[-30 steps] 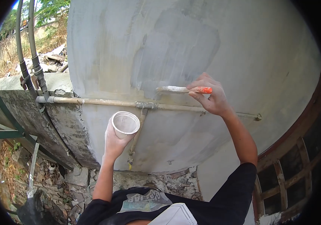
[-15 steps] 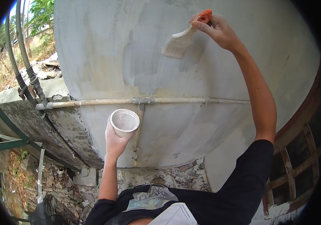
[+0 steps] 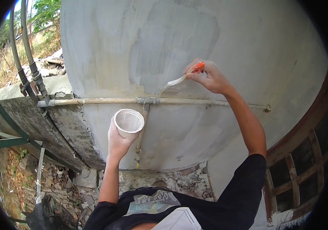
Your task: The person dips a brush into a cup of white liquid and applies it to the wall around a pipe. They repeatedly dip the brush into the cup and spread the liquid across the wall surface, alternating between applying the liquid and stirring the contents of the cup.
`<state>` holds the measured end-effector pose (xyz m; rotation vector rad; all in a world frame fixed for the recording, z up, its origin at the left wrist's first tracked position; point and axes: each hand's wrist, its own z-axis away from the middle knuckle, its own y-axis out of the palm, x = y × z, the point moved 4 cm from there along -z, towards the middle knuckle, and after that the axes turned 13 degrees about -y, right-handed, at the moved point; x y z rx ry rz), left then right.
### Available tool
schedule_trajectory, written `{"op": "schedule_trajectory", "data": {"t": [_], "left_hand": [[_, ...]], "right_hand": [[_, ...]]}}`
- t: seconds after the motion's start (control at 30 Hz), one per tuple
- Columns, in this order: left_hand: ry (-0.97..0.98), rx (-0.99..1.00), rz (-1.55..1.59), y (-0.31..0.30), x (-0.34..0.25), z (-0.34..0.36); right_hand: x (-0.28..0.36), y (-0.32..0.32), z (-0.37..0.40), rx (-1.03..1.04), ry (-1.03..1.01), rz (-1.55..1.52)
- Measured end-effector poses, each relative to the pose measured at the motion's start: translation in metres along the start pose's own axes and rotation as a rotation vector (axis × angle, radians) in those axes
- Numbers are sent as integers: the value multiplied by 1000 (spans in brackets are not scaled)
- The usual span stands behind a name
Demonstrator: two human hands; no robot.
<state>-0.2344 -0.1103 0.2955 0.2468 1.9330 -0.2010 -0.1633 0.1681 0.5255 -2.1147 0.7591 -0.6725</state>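
In my right hand is a paintbrush, its orange-red handle end between my fingers and thumb. The brush is seen nearly edge-on, its whitish bristles pointing down and left at the wall, just above a horizontal pipe. My left hand is wrapped round a white plastic cup, held upright below the pipe with its mouth facing me. A whitish coat lines the inside of the cup. Darker, wet-looking grey patches mark the wall above the brush.
A vertical pipe drops from the joint behind the cup. Rubble lies along the wall's foot. Upright pipes and a green metal frame stand at the left. A wooden lattice is at the lower right.
My right hand has come down the wall with the paintbrush, from high up to just above the pipe, and the brush has turned edge-on. My left hand with the cup has barely moved.
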Motion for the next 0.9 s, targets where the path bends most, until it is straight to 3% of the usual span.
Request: {"op": "schedule_trajectory", "data": {"t": [0.3, 0.43, 0.7, 0.9], "left_hand": [[-49, -11, 3, -8, 6, 1], [-64, -44, 9, -12, 7, 1], [-38, -6, -17, -6, 10, -1], [-42, 47, -3, -5, 27, 2]], "right_hand": [[-20, 4, -8, -6, 56, 49], [7, -15, -14, -74, -28, 103], [-4, 17, -5, -12, -60, 159], [50, -3, -14, -79, -112, 323]]}}
